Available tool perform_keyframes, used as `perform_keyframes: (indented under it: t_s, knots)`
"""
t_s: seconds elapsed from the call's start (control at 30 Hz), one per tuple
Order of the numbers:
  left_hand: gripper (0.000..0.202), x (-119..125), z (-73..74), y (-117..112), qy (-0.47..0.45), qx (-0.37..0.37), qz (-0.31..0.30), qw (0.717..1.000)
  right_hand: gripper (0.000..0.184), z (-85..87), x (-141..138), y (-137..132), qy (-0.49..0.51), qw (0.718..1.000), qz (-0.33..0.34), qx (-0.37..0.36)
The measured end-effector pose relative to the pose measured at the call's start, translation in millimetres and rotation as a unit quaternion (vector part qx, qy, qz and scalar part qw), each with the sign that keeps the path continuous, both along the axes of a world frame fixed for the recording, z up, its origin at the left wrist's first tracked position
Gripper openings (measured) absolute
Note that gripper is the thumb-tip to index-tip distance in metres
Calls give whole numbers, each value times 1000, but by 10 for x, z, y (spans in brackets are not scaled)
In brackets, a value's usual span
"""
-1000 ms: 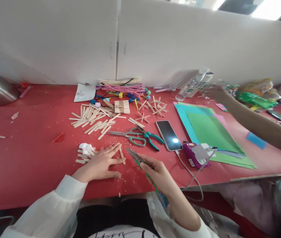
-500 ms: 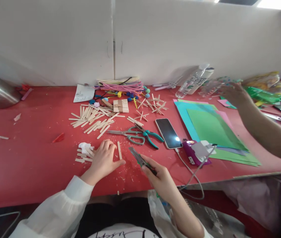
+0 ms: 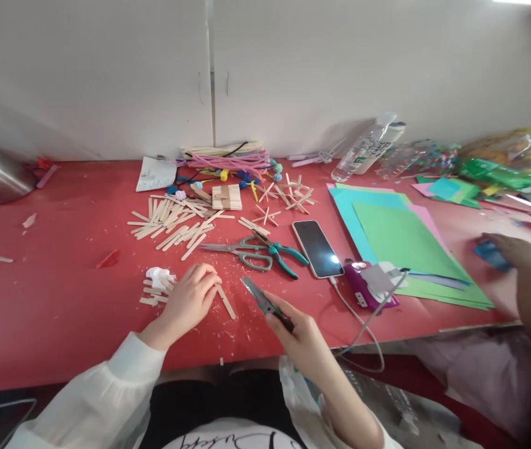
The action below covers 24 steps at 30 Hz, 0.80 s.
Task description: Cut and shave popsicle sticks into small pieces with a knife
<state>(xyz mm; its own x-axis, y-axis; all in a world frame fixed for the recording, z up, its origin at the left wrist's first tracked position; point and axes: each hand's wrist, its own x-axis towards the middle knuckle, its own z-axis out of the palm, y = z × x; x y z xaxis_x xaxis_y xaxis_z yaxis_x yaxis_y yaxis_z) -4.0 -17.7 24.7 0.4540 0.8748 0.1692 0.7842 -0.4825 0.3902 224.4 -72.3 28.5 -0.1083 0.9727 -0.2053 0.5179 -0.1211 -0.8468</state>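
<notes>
A single wooden craft stick (image 3: 226, 302) slants over the red tabletop, its far end at the fingertips of my left hand (image 3: 191, 300). Those fingers are curled together in a pinch on it. My right hand (image 3: 296, 337) grips a box cutter (image 3: 265, 300), blade out and pointing up and left, apart from the stick. Left of my left hand lie several short stick pieces (image 3: 153, 300) beside a crumpled white tissue (image 3: 160, 279). Scissors (image 3: 246, 251) and teal-handled pliers (image 3: 280, 251) lie just beyond my hands, partly overlapping.
Loose craft sticks (image 3: 169, 218) are heaped behind, near pipe cleaners (image 3: 228, 159). To the right are a phone (image 3: 317, 249) on a cable, a purple device (image 3: 363, 290) and coloured paper (image 3: 400, 243). Another person's hand (image 3: 518, 252) holds something blue at far right.
My left hand has closed from a spread thumb to a pinch at the stick, which has turned. My right hand barely moved. The other person's hand has come nearer, now with a blue item.
</notes>
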Motion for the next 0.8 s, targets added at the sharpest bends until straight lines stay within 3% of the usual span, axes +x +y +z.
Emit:
perform_keyframes:
  t_s: [0.1,0.2,0.3,0.53,0.8]
  knots:
    - [21,-33,-5,-188,26,-34,-38,998,44,30,-16,-26,-23,1000,17,-1]
    - [58,-75,-46,-331,85,-64,-92,990,42,56,-33,-56,-37,998,36,26]
    - [78,-105,-77,-343,128,-96,-136,978,41,73,-63,-78,-55,996,55,53]
    - [76,-131,-36,-164,141,-125,-163,968,41,136,-153,-110,-216,967,106,86]
    - [77,-115,4,-170,135,-133,-167,968,45,239,-245,-85,-329,925,154,108]
